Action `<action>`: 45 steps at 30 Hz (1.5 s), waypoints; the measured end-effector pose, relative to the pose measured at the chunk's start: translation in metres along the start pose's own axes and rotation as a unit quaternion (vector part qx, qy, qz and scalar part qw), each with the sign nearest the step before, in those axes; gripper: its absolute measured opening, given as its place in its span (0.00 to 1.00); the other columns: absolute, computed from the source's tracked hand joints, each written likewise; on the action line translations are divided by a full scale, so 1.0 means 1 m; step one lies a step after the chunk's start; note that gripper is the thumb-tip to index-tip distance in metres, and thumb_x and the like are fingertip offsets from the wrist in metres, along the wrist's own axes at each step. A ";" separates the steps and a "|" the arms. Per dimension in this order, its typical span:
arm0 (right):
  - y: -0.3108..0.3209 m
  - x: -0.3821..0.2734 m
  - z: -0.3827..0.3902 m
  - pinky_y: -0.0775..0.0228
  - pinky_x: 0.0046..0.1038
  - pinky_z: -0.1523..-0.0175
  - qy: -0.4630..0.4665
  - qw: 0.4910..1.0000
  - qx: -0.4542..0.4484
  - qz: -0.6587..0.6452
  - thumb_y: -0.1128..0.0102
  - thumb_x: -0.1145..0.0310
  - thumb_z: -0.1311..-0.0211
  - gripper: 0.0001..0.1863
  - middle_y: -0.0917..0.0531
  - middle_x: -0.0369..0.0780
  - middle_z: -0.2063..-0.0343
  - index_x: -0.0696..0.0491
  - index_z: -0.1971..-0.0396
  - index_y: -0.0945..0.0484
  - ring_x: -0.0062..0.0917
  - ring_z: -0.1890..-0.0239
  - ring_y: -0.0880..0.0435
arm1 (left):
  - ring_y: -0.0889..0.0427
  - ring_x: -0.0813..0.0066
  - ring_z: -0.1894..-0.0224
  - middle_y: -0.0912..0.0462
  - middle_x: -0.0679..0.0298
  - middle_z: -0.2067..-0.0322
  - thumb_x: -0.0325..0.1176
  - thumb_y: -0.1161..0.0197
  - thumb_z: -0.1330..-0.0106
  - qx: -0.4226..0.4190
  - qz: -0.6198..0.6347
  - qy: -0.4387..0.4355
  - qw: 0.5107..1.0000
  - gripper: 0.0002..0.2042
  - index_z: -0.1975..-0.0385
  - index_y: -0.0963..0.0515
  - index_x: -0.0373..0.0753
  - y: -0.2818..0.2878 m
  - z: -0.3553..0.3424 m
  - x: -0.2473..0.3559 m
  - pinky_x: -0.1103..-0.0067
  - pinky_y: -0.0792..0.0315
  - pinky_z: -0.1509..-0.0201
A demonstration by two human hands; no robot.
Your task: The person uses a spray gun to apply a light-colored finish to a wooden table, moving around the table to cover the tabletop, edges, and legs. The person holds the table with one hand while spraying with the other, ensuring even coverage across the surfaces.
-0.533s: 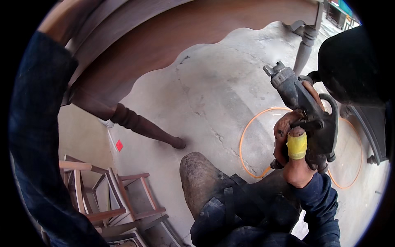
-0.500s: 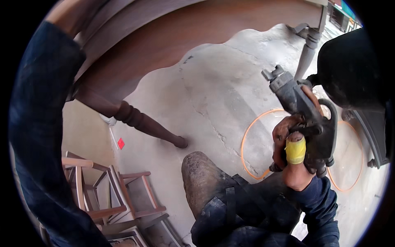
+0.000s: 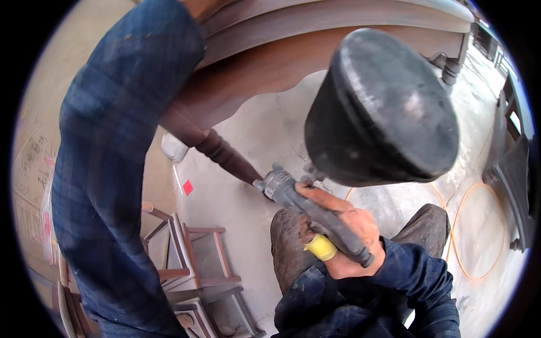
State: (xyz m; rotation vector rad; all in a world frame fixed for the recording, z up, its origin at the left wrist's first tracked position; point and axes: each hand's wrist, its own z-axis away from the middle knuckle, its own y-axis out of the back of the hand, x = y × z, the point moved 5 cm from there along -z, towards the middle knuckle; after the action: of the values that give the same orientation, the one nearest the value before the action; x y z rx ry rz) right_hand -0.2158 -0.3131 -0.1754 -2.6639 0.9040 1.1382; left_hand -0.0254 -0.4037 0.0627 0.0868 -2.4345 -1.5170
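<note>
My right hand (image 3: 363,231) is wrapped round a spray gun (image 3: 324,217) with a large black cup (image 3: 389,107) on top. Yellow tape (image 3: 321,247) circles one of its fingers. The gun's nozzle points left, near a turned wooden leg (image 3: 231,158). That leg belongs to a brown piece of furniture (image 3: 253,70) with a scalloped lower edge. My left arm reaches up along the left side to this piece. Only the wrist area of my left hand (image 3: 204,8) shows at the top edge; its fingers are out of view.
Wooden stool-like frames (image 3: 211,253) stand at lower left, beside cardboard (image 3: 31,186). An orange hose (image 3: 501,225) loops over the concrete floor at right, by a dark furniture part (image 3: 515,174). A white lump (image 3: 173,147) and red square (image 3: 187,187) lie near the leg.
My right hand has swung the spray gun left and tilted it, bringing the cup into the middle of the view. My left arm appears farther right as the view shifted.
</note>
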 end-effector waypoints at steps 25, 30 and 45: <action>0.231 0.020 0.052 0.28 0.29 0.42 -0.015 0.933 0.302 0.197 0.36 0.73 0.38 0.19 0.22 0.51 0.41 0.62 0.47 0.26 0.38 0.45 0.18 | 0.29 0.63 0.35 0.24 0.50 0.41 0.51 0.61 0.19 0.025 0.072 -0.029 0.997 0.30 0.38 0.29 0.27 0.001 0.004 -0.039 0.74 0.43 0.28; 0.290 0.028 0.056 0.29 0.27 0.43 -0.039 0.912 0.362 0.187 0.38 0.72 0.35 0.24 0.20 0.48 0.44 0.61 0.40 0.28 0.28 0.49 0.18 | 0.28 0.61 0.36 0.23 0.47 0.41 0.53 0.62 0.20 0.018 0.048 -0.023 0.998 0.33 0.39 0.29 0.25 -0.009 -0.006 -0.040 0.72 0.41 0.29; 0.279 0.026 0.047 0.28 0.26 0.45 -0.036 0.911 0.356 0.204 0.36 0.70 0.34 0.25 0.18 0.47 0.48 0.61 0.39 0.28 0.23 0.52 0.18 | 0.28 0.62 0.36 0.23 0.49 0.42 0.52 0.62 0.20 0.023 0.054 -0.030 0.998 0.32 0.40 0.27 0.26 -0.006 -0.002 -0.037 0.73 0.42 0.29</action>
State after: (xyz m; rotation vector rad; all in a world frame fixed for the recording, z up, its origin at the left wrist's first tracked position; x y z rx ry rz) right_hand -0.3878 -0.5385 -0.1911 -1.8778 1.5477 0.7391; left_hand 0.0100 -0.4013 0.0507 -0.0823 -2.4774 -1.4380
